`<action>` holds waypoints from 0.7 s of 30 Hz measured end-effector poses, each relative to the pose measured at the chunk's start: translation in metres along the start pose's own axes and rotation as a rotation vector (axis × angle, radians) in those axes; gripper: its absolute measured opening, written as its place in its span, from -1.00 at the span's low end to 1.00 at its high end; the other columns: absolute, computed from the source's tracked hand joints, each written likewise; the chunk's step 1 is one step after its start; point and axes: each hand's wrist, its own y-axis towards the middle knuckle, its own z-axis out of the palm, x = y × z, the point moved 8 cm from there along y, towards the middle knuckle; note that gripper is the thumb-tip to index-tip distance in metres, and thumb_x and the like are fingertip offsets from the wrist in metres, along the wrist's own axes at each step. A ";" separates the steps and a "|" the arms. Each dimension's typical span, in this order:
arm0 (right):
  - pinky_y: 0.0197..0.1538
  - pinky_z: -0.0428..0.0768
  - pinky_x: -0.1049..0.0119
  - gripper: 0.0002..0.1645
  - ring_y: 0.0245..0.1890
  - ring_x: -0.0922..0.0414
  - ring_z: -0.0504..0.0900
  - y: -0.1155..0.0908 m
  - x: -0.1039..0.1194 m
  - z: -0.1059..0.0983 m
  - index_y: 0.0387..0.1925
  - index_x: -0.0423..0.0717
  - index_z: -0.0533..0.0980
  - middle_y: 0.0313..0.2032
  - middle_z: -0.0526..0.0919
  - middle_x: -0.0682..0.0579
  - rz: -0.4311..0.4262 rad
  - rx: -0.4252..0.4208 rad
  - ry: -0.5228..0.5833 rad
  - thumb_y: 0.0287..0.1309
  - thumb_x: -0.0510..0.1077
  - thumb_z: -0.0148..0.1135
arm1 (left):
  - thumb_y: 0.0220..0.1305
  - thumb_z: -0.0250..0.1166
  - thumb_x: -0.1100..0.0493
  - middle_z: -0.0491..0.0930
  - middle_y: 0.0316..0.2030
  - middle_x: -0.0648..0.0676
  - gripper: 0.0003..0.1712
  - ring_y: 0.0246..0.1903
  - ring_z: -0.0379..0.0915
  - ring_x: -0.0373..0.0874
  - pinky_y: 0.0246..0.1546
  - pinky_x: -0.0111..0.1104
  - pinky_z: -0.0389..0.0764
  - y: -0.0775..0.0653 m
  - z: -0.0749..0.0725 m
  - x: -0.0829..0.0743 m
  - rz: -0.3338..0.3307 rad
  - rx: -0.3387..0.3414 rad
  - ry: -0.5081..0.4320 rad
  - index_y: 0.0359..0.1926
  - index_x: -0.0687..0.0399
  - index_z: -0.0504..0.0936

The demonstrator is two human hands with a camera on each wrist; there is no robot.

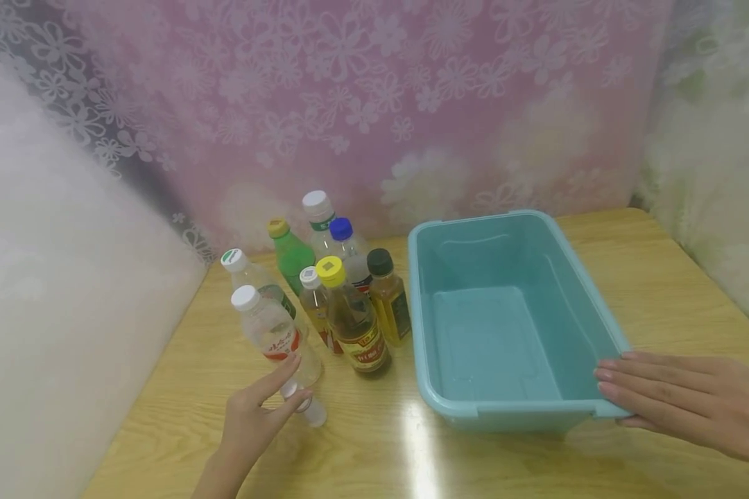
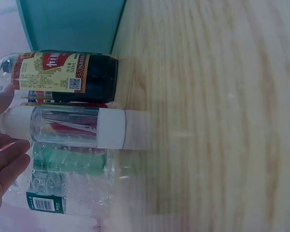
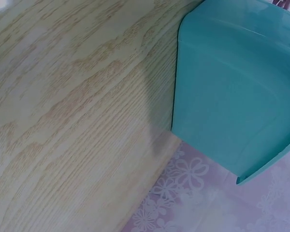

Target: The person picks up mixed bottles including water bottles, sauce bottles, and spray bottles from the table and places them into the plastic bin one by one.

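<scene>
My left hand (image 1: 252, 419) reaches around the top of a small clear bottle (image 2: 65, 126) with a white cap and white base. The bottle stands upright on the table; in the left wrist view a gap shows between the thumb and its cap. Just behind it is a clear bottle with a red-and-white label (image 1: 277, 333). My right hand (image 1: 693, 395) rests, fingers straight, on the near right corner of a teal plastic basin (image 1: 421, 333). The basin's inside shows no contents. In the right wrist view, the basin's outer wall (image 3: 227, 96) shows, but not my fingers.
Several bottles cluster left of the basin: a yellow-capped sauce bottle (image 1: 362, 339), a dark-capped oil bottle (image 1: 392, 305), a green bottle (image 1: 293, 256) and clear ones. They stand on a wooden table (image 1: 181, 409). Behind hangs a pink floral cloth (image 1: 374, 125).
</scene>
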 end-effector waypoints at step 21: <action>0.41 0.19 0.18 -0.48 0.27 -0.07 0.39 -0.010 0.003 0.002 0.13 -0.47 0.40 0.13 0.50 -0.32 0.004 -0.032 -0.002 0.42 -0.08 -0.07 | -0.30 0.47 0.51 0.63 -0.18 0.35 -0.32 -0.10 0.56 -0.35 -0.33 -0.55 0.63 -0.008 0.005 0.001 -0.033 0.096 -0.150 0.02 0.30 0.59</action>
